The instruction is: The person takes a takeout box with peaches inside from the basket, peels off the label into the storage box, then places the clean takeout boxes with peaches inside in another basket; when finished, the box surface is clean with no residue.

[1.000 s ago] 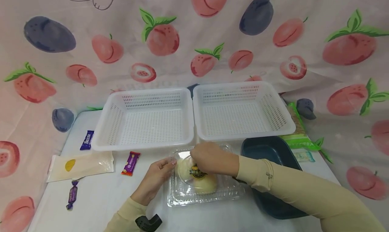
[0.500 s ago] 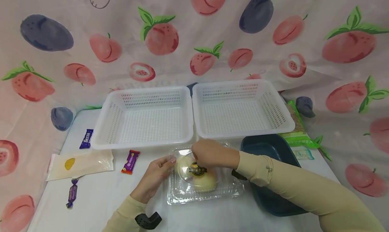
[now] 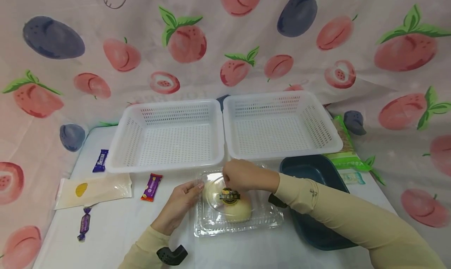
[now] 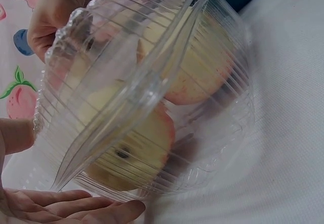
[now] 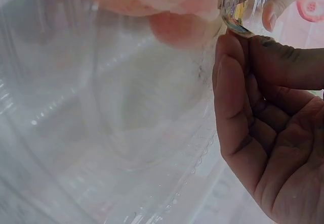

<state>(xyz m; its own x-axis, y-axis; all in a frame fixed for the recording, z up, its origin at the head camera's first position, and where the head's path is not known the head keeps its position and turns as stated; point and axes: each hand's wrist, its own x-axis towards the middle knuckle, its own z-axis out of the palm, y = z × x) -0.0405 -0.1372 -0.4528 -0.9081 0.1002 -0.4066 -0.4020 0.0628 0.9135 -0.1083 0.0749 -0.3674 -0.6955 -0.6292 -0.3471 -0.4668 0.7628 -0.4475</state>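
A clear plastic clamshell box (image 3: 266, 220) stands in front of me with pale yellow-red apples (image 4: 200, 57) inside. On its lid is a black and gold sticker label (image 3: 230, 198). My right hand (image 3: 248, 177) is over the lid, and in the right wrist view its thumb and forefinger (image 5: 234, 49) pinch the label's edge. The left hand (image 3: 177, 207) holds the box's left corner, thumb at the rim and fingers (image 4: 109, 209) stretched along the side wall. In the head view the right hand hides part of the lid.
Two white perforated baskets (image 3: 165, 169) (image 3: 282, 155) stand behind the box. A dark blue bin (image 3: 318, 239) is on the right under my forearm, with a green packet (image 3: 347, 161) beyond. To the left lie a purple-red wrapped bar (image 3: 152, 187), a cream packet (image 3: 105, 190) and wrapped sweets (image 3: 84, 224).
My right hand has shifted very slightly right, and a little more of the label's print shows. The left hand and the box have stayed in place.
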